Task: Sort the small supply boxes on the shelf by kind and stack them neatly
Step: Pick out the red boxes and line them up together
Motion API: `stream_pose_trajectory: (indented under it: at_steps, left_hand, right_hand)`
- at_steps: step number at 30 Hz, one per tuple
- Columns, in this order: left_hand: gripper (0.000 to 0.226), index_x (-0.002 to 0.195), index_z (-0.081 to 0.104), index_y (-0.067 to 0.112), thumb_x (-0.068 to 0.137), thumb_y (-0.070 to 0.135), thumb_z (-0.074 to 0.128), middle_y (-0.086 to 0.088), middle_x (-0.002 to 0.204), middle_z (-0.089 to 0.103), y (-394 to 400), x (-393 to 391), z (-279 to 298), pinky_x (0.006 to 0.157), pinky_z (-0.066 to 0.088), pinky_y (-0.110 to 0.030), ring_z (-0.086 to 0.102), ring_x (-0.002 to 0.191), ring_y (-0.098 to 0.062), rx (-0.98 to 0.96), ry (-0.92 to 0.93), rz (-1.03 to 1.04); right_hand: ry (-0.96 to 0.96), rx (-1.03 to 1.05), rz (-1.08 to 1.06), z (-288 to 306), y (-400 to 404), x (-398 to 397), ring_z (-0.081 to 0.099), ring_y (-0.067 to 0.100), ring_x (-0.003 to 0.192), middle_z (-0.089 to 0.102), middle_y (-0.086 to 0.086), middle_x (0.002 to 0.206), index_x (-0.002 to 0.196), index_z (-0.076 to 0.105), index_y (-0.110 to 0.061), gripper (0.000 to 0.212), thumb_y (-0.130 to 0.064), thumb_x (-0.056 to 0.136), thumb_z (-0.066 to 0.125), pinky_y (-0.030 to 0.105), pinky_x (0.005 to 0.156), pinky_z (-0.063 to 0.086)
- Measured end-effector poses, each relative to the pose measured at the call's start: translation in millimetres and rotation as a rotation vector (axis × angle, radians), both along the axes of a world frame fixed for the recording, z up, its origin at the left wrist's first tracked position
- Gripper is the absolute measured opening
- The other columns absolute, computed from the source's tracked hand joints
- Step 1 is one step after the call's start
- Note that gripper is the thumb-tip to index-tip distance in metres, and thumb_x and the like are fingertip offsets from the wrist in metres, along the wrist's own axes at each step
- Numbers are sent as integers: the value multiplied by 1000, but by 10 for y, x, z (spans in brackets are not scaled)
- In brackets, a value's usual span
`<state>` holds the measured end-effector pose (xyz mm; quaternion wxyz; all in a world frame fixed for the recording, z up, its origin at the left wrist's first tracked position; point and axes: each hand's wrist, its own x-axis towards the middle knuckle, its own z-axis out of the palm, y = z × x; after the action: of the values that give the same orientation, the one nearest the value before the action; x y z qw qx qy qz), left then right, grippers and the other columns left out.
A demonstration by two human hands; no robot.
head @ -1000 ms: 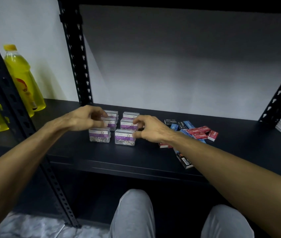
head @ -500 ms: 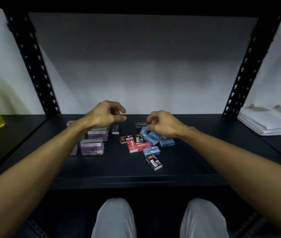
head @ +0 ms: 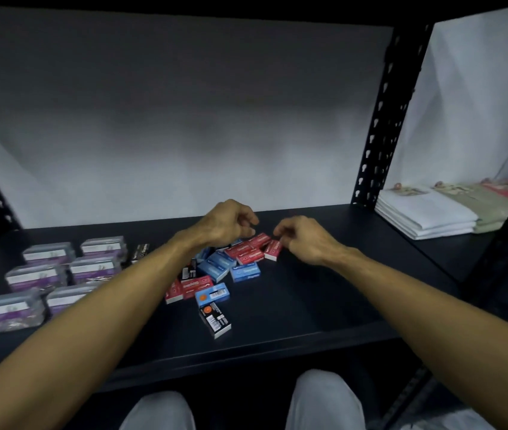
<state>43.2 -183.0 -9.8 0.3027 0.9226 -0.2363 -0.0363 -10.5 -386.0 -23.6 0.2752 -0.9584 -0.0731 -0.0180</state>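
Black metal shelf (head: 324, 305) carries everything; slotted upright (head: 383, 113) at its back right corner, folded white cloth stack (head: 426, 215) beyond it on the next bay.

Clear paper-clip boxes (head: 57, 274) with purple labels: six, grouped in two rows along the shelf's left edge, already separated from the rest. Judged rigid plastic, a little heavier than the cartons, possibly slick; best taken across the short sides.

Loose heap of small cardboard boxes at shelf centre, unsorted. Blue boxes (head: 245, 271) lie in the middle of the heap, red boxes (head: 248, 254) mostly toward the back, two more red at the front left. One black box (head: 215, 319) lies apart near the front edge; another black one (head: 141, 251) sits just beside the clear boxes. Judged light and stiff, corners easily crushed; pinch across the narrow faces, not the flaps. Overlapping ones may slide when a neighbour is lifted.

Left hand (head: 226, 223): reaching over the back of the heap, fingers curled, thumb toward fingertips; whether it pinches a box cannot be told.

Right hand (head: 304, 238): palm down, fingers curled at the rearmost red box (head: 273, 250), touching or just about to pinch it; grip not confirmed.
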Motion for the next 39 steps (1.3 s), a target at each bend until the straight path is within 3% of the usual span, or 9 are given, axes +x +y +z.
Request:
stream_pose_trajectory:
  at_steps: [3,7,12,15,20,23,26,33,39]
  left_hand:
    - [30,120,67,17,90,21,69,-1,109,68,-161,111,-93,79,51,-24,65,95,-13,58,9,-4]
    - [38,129,61,14,93,27,64,-5,124,66,-291,225,-218,84,49,-26,63,101,-16,178,8,0]
    - [37,125,63,14,94,36,61,-5,117,68,-361,260,-274,82,53,-30,66,99,-18,286,47,-24]
    - [35,124,61,15,93,31,64,-3,117,66,-376,264,-257,80,51,-28,64,98,-17,280,54,-13]
    - [33,116,55,21,88,25,71,1,111,62,-366,277,-245,67,47,-22,62,92,-13,211,59,-9]
    - [36,115,54,22,85,24,74,3,108,62,-373,273,-235,68,50,-24,62,90,-12,182,76,-11]
    - [38,118,56,22,85,21,75,2,107,63,-377,264,-229,71,51,-26,64,93,-15,155,111,-7]
    - [36,117,62,20,84,12,74,6,100,66,-399,274,-194,70,47,-21,63,90,-10,96,170,14]
    - [27,109,69,15,84,4,74,0,91,70,-669,245,-233,64,48,-16,66,77,-10,34,133,-20]
  right_hand:
    - [46,2,60,-47,-37,46,59,14,111,64,-2,124,125,64,-20,30,-14,97,57,30,97,47]
    - [79,20,96,-101,-57,93,56,13,115,60,0,130,131,61,-19,34,-14,99,54,27,98,44]
    - [104,-4,141,-164,-110,149,47,5,103,51,-8,114,136,57,-23,36,-17,102,50,21,89,36]
    - [98,-74,142,-200,-140,190,46,9,103,45,-7,110,134,58,-26,35,-20,100,53,24,89,36]
    - [90,-87,126,-206,-215,248,54,11,96,50,-7,108,108,61,-28,20,-18,90,62,20,75,40]
    - [131,-55,141,-171,-230,235,56,6,89,57,-8,107,121,58,-26,33,-15,90,62,18,70,41]
    - [170,-68,162,-132,-243,223,51,3,87,50,-13,101,131,58,-24,39,-17,93,60,19,77,40]
    - [102,-33,100,-146,-430,241,56,5,82,57,-11,94,99,66,-24,15,-14,88,68,17,68,42]
    - [-55,-76,-89,-227,-906,249,62,12,87,65,-4,94,95,68,-18,19,-1,88,62,26,81,50]
